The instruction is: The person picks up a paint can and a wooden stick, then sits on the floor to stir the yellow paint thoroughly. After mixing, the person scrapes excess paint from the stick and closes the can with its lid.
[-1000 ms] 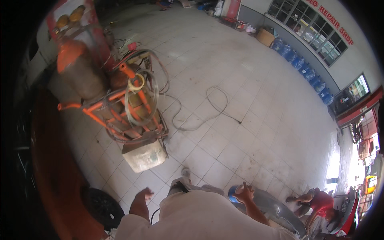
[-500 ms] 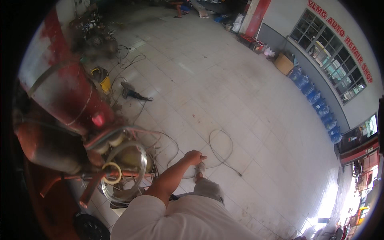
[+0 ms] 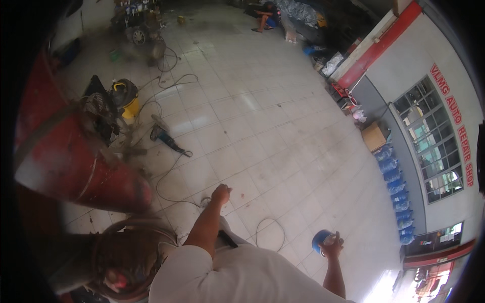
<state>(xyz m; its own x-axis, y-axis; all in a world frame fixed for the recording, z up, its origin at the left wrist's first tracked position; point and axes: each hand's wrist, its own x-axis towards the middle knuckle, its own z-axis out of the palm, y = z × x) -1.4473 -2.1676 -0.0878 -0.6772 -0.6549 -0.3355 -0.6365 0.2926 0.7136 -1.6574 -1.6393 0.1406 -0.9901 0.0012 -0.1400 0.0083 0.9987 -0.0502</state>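
Observation:
My left hand (image 3: 221, 194) hangs out in front of me with its fingers curled in, and nothing shows in it. Just beyond it, part of my foot (image 3: 205, 202) meets the tiled floor. On the right, my right hand (image 3: 332, 246) grips a short round blue can (image 3: 319, 241) with a pale top, the fingers spread over that top. A thin cable loop (image 3: 270, 235) lies on the floor between my two arms.
At left stand a red cylindrical tank (image 3: 96, 166) and a yellow-and-black bucket-shaped vacuum (image 3: 129, 103). A corded power tool (image 3: 166, 139) lies on the tiles, its cable trailing. Blue water jugs (image 3: 396, 189) and a cardboard box (image 3: 373, 137) line the right wall. Far back, a person (image 3: 268, 17) sits low.
My view has moved forward past the tank and the coiled wire at left. My right hand with the blue can has come into view. The cable loop now lies nearer me.

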